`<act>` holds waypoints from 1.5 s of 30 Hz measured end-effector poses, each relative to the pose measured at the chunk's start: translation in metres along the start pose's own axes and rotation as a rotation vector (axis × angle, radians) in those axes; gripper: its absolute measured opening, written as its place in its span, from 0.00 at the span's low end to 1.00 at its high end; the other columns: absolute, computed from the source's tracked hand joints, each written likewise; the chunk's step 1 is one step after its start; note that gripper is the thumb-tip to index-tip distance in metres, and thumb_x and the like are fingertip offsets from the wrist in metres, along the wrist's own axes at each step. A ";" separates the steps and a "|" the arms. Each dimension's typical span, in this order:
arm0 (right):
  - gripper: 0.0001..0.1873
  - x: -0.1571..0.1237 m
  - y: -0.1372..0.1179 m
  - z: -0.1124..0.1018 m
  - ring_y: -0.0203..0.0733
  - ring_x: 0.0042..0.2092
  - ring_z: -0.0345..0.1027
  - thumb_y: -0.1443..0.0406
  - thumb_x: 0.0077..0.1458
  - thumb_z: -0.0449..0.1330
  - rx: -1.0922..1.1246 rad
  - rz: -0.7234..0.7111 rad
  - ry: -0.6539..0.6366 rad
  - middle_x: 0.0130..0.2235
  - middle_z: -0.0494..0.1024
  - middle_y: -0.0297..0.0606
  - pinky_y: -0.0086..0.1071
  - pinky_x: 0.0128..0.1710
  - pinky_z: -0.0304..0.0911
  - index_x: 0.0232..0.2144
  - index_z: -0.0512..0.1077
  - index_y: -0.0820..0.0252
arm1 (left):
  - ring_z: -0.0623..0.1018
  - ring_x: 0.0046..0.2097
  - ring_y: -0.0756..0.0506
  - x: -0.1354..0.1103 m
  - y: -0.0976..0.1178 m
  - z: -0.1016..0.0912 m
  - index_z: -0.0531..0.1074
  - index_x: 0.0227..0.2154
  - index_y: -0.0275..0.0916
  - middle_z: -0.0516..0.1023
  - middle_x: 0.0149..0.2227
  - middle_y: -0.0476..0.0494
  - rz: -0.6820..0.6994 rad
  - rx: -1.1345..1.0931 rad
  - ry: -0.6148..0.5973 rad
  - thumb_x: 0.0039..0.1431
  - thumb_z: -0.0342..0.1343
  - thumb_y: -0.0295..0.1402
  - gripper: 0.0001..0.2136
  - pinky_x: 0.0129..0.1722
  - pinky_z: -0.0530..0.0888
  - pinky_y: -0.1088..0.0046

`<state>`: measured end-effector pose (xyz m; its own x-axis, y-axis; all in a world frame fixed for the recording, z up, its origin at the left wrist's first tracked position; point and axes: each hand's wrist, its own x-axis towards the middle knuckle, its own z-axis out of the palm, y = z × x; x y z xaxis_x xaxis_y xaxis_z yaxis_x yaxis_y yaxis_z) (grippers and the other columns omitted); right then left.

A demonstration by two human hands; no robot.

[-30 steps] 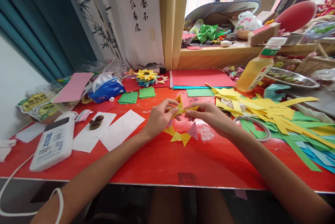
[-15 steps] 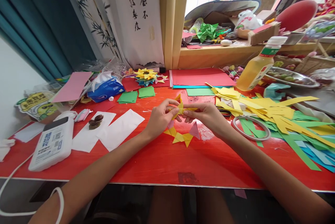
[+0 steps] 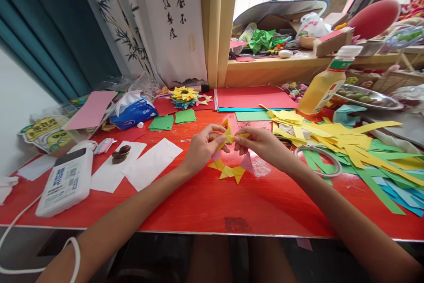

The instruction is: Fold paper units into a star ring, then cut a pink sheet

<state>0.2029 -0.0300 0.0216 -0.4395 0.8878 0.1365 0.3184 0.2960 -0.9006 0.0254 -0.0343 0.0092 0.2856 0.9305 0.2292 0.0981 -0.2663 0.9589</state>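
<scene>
Above the middle of the red table [image 3: 212, 203], my left hand [image 3: 202, 148] and my right hand [image 3: 261, 144] meet fingertip to fingertip. Both pinch a small folded yellow paper piece [image 3: 229, 135]. It joins a partial ring of folded yellow and pink paper points [image 3: 232, 170] that lies on the table just below my hands. Each hand's fingers are closed on the paper.
A heap of yellow, green and blue paper strips [image 3: 357, 146] and a tape roll [image 3: 319, 161] lie to the right. A juice bottle [image 3: 326, 82], red sheets [image 3: 255, 96], folded paper pieces [image 3: 185, 96], a tissue pack [image 3: 134, 111], white papers [image 3: 145, 164] and a white device [image 3: 66, 181] lie around.
My hands stay together on the yellow piece, with only small finger shifts. The paper ring below has shifted slightly.
</scene>
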 end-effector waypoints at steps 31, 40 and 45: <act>0.06 -0.008 -0.009 0.006 0.34 0.28 0.69 0.64 0.53 0.54 -0.273 -0.237 0.300 0.29 0.75 0.33 0.27 0.25 0.63 0.31 0.70 0.59 | 0.75 0.27 0.50 -0.003 0.004 -0.001 0.65 0.37 0.38 0.76 0.32 0.44 0.093 0.021 0.028 0.52 0.53 0.39 0.12 0.28 0.73 0.74; 0.06 -0.008 -0.009 0.007 0.34 0.29 0.69 0.65 0.53 0.53 -0.357 -0.270 0.312 0.30 0.75 0.33 0.28 0.28 0.63 0.33 0.69 0.58 | 0.76 0.30 0.50 -0.001 0.007 -0.006 0.67 0.35 0.37 0.76 0.34 0.44 0.169 0.147 -0.034 0.53 0.51 0.38 0.10 0.29 0.73 0.75; 0.16 -0.006 -0.015 0.005 0.39 0.42 0.66 0.61 0.50 0.57 -0.239 -0.329 0.371 0.42 0.71 0.38 0.32 0.39 0.63 0.42 0.63 0.56 | 0.75 0.37 0.50 -0.004 0.015 -0.008 0.68 0.34 0.39 0.75 0.36 0.47 0.428 0.383 0.162 0.55 0.50 0.33 0.05 0.37 0.71 0.75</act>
<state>0.1964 -0.0418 0.0319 -0.2367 0.7866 0.5703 0.4145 0.6126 -0.6730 0.0184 -0.0400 0.0238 0.2295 0.7393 0.6331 0.3518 -0.6694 0.6542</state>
